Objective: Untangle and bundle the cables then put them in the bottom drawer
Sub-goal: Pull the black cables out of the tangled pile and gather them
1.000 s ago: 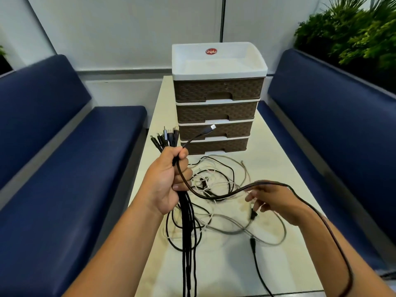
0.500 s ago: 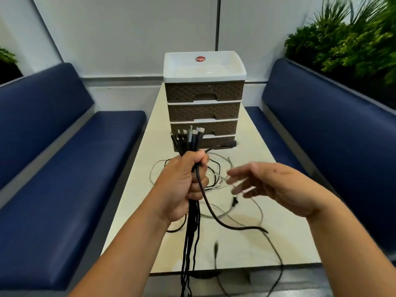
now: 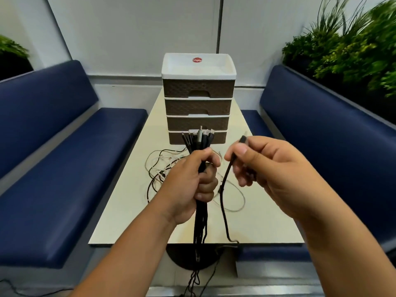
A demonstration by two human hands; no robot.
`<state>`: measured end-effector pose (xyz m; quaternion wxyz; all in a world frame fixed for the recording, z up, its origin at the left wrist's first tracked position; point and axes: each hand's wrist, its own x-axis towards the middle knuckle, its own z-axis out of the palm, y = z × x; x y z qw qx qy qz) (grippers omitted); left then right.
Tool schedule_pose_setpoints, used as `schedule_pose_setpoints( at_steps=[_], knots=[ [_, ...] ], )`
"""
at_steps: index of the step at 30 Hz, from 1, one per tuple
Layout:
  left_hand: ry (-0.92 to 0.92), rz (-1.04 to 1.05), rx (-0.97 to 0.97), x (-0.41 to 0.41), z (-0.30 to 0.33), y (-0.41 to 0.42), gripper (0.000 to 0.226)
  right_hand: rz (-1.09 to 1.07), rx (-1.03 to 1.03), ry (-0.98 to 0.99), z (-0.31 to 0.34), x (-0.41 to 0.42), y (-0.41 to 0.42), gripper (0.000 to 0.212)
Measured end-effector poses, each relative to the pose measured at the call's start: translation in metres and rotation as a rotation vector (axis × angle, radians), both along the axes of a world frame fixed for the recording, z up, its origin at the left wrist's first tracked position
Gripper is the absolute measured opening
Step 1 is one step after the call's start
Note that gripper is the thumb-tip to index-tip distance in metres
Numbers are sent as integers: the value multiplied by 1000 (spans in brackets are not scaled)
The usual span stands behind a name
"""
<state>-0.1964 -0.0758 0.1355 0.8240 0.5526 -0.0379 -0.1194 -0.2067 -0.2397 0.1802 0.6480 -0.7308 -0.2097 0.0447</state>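
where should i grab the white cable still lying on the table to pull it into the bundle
Probably by the wide open loop lying flat right of the tangle, coming from above with the right hand once it passes its black cable over. Its ends are too tangled to pick out.

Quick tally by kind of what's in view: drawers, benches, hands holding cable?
Drawers in the drawer unit: 4, all closed
Blue benches: 2, left bench, right bench
Hands gripping cable: 2, left hand on the bundle, right hand on one black cable
Total: 8
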Motion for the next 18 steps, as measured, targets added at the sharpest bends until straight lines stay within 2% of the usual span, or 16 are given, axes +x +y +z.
schedule_pose_setpoints(
  at_steps=[3, 6, 9, 12, 14, 17, 18],
  knots=[
    [-15, 20, 8, -6, 0, -10, 37, 60, -172, -113, 4, -11, 4, 25],
    [-32, 32, 0, -11, -2, -16, 44, 49, -162, -74, 7, -13, 11, 23],
    [-36, 22, 19, -13, -2, -15, 32, -67, -308, -177, 6, -6, 15, 25],
    [4, -44, -19, -14, 0, -14, 34, -204, -386, -246, 0, 8, 15, 16],
    [40, -82, -56, -14, 0, -12, 37, -236, -334, -234, -6, 17, 16, 13],
    [57, -105, -102, -12, 0, -9, 50, -227, -171, -161, -22, 31, 19, 21],
    [43, -82, -102, -10, 0, -7, 48, -234, -105, -115, -29, 34, 21, 24]
  ],
)
